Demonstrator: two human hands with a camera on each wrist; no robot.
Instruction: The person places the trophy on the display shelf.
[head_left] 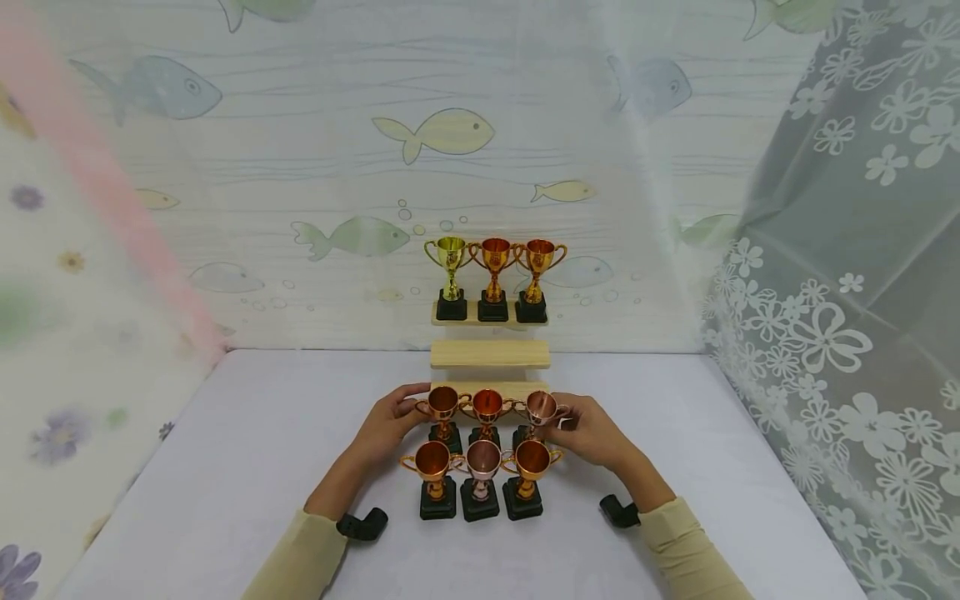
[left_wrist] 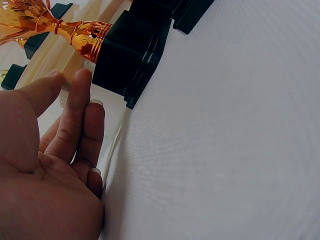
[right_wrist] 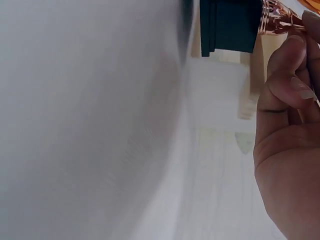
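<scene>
My right hand [head_left: 592, 429] pinches the stem of a rose-gold trophy cup [head_left: 542, 406] at the right end of the row nearest the shelf. Its black base [right_wrist: 232, 25] shows close to the table in the right wrist view. My left hand [head_left: 385, 427] has its fingertips beside the left trophy cup [head_left: 443, 401] of that row, at the left end of the lowest wooden step. In the left wrist view its fingers [left_wrist: 77, 115] are loosely bent, and that cup's black base [left_wrist: 125, 55] stands just past them. Between the hands stands a red-orange trophy cup [head_left: 487, 405].
Nearer me stand an orange-gold cup [head_left: 432, 460], a pink one [head_left: 483, 459] and a copper one [head_left: 532, 458]. Behind rises a stepped wooden shelf [head_left: 490, 354]; its top step carries a yellow-gold cup [head_left: 451, 252] and two orange ones. Fish-print curtain [head_left: 300, 167] hangs at the back.
</scene>
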